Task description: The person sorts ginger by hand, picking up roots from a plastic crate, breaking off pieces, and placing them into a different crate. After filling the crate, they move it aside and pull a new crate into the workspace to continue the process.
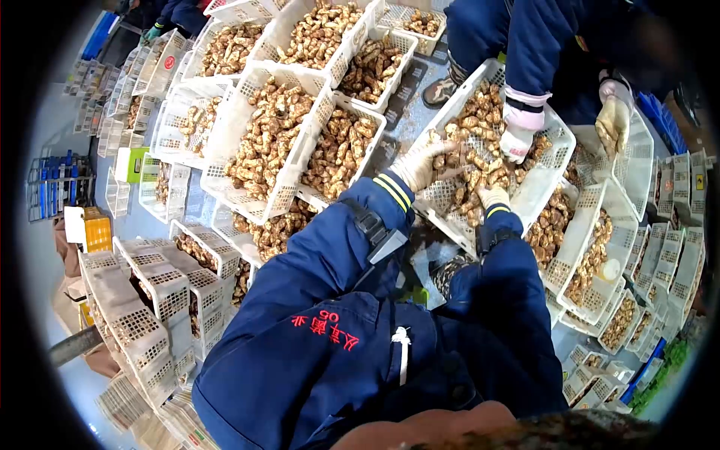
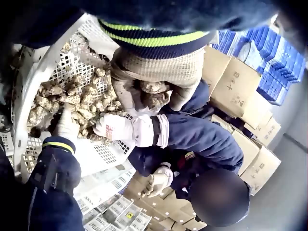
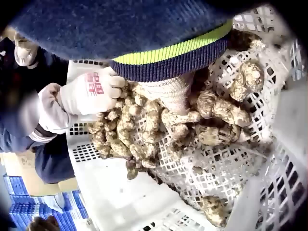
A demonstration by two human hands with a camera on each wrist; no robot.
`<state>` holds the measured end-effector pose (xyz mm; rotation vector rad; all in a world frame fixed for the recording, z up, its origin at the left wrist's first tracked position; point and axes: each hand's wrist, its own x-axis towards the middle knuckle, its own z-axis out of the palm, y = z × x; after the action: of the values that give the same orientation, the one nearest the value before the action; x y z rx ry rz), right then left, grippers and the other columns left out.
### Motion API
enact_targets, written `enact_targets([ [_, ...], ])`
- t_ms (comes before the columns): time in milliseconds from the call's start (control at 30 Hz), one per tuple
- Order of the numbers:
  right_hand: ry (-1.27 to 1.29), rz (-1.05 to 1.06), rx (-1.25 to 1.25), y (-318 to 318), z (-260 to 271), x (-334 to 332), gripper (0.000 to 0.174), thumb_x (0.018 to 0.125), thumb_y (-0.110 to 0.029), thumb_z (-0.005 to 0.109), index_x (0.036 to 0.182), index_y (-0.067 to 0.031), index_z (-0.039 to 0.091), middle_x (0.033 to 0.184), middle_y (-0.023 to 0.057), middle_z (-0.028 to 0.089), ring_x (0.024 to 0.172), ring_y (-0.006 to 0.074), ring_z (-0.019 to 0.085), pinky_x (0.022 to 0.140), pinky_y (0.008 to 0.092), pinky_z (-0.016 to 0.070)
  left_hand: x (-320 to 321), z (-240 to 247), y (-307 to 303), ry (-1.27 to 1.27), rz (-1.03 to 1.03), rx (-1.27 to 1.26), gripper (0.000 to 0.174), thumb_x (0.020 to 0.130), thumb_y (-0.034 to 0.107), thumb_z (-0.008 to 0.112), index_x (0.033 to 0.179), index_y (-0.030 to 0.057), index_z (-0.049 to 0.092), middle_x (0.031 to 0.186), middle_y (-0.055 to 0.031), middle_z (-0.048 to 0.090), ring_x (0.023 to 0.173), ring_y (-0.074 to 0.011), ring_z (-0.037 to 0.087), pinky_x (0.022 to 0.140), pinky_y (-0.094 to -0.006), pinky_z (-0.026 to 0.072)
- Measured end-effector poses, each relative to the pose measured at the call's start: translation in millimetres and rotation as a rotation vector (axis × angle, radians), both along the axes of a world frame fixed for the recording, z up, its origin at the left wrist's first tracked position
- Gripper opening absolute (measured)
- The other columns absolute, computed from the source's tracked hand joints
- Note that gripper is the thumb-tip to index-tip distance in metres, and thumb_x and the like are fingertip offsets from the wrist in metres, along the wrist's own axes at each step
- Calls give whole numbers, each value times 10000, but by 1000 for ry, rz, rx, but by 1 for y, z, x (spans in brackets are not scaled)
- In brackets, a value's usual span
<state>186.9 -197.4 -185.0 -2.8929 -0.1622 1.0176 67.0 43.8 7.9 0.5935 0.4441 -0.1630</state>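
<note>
Knobby brown mushrooms (image 1: 487, 112) (image 2: 86, 103) (image 3: 154, 120) lie in a white perforated crate (image 1: 551, 169) (image 2: 21, 120) (image 3: 115, 192). My gloved left hand (image 1: 420, 163) (image 2: 159, 72), over the crate's near left side, holds a couple of mushrooms (image 2: 155, 96) between thumb and fingers. Low among the loose pieces is my gloved right hand (image 1: 493, 196) (image 2: 66, 125) (image 3: 168, 91); mushrooms hide its fingertips, so its grip cannot be made out. Another person's gloved hand (image 1: 516, 142) (image 2: 113, 129) (image 3: 91, 91) touches mushrooms in the same crate.
Crates full of mushrooms (image 1: 270, 139) stand close on the left, and more crates (image 1: 592, 255) on the right. Opposite me crouches another person (image 1: 547, 45), their other gloved hand (image 1: 613, 124) beside the crate. Cardboard boxes (image 2: 236, 91) are stacked behind.
</note>
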Motion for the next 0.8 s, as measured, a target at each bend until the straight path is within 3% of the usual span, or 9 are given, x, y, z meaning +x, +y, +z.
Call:
enact_targets([
  [67, -56, 20, -58, 13, 4, -6, 718, 785, -601, 537, 1191, -12, 590, 1210, 228, 577, 1141, 335, 555, 966, 402, 437, 0, 0, 4, 58, -47, 20, 257, 860, 202, 648, 1101, 213, 558, 901, 53, 634, 827, -100, 607, 906, -462, 478],
  [200, 18, 27, -78, 14, 14, 6, 790, 751, -603, 575, 1288, -28, 509, 1272, 210, 541, 1172, 330, 536, 990, 396, 423, 0, 0, 2, -13, -71, -17, 330, 863, 271, 644, 1174, 213, 548, 1115, 5, 629, 978, -141, 604, 907, -450, 475],
  [267, 23, -13, 47, 2, -19, 22, 755, 752, -616, 582, 1204, -12, 585, 1153, 237, 606, 1131, 352, 556, 964, 401, 427, 1, -9, 2, 38, -37, -58, 382, 860, 303, 648, 1210, 204, 533, 1117, -7, 630, 1040, -178, 596, 926, -468, 471],
  [333, 25, -33, 216, 17, 59, 11, 782, 739, -649, 579, 1176, -2, 607, 1146, 240, 610, 1110, 353, 567, 965, 391, 427, 3, -8, 0, -3, -23, -49, 503, 853, 389, 653, 1288, 196, 488, 1200, -29, 584, 1092, -211, 573, 943, -488, 463],
  [400, -92, 13, 389, 24, 74, 19, 795, 756, -646, 575, 1166, 35, 603, 1127, 251, 618, 1094, 327, 584, 956, 378, 435, 1, 6, -1, -6, -2, -53, 548, 859, 440, 633, 1315, 191, 458, 1270, -38, 532, 1136, -217, 541, 936, -504, 463],
  [567, -164, 75, 954, 62, 185, -8, 646, 801, -530, 632, 1075, 55, 619, 851, 163, 660, 752, 226, 635, 677, 334, 508, 5, 2, 3, 49, -21, -68, 643, 900, 638, 384, 1313, 148, 434, 1237, -68, 552, 1083, -232, 570, 912, -511, 475],
  [600, -61, 65, 872, 78, 222, -20, 710, 781, -576, 643, 1096, 59, 606, 855, 167, 663, 770, 219, 636, 692, 326, 506, 7, -4, 5, 83, -13, -101, 658, 904, 655, 340, 1291, 136, 453, 1220, -79, 564, 1059, -234, 585, 892, -508, 487],
  [667, -215, 222, 859, 90, 224, -35, 590, 773, -469, 707, 1055, 42, 620, 856, 145, 679, 769, 178, 654, 709, 290, 517, 12, -9, 5, 148, 34, -229, 676, 904, 670, 291, 1261, 127, 477, 1177, -85, 590, 1028, -239, 603, 863, -508, 499],
  [800, -185, 18, 1174, 91, 195, -20, 470, 831, -397, 673, 1083, -5, 618, 829, 133, 675, 748, 166, 649, 681, 294, 517, 6, 14, 3, 126, 85, -292, 711, 915, 657, 205, 1251, 99, 491, 1068, -133, 621, 1042, -293, 599, 935, -579, 425],
])
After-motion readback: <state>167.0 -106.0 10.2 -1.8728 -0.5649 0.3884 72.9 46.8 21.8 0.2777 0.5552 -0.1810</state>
